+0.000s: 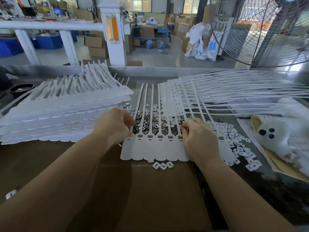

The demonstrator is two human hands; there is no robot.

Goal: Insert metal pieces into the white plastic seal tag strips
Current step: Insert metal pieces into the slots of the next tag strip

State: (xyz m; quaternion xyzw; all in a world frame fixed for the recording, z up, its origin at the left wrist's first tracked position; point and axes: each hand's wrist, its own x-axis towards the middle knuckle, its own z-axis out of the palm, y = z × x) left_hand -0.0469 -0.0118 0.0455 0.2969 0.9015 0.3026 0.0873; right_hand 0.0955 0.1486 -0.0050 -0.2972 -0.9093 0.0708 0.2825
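Observation:
A joined row of white seal tags (154, 151) lies flat on the cardboard sheet (150, 190), its thin strips running away from me. Small metal pieces show in several sockets at the tag heads. A loose heap of metal pieces (142, 123) lies under the strips. My left hand (115, 124) has its fingers curled at the left end strip, over the metal heap; what they pinch is hidden. My right hand (199, 138) pinches something small at the head of the right-hand tag socket, fingers curled.
Stacked white tag sheets (66, 113) fill the left; fanned tag sheets (217, 94) lie at right. White plastic caps (237, 144) are scattered right of my hand, three (163, 165) near the tags. A black cup (21, 90) sits far left, a fan (267, 30) at right.

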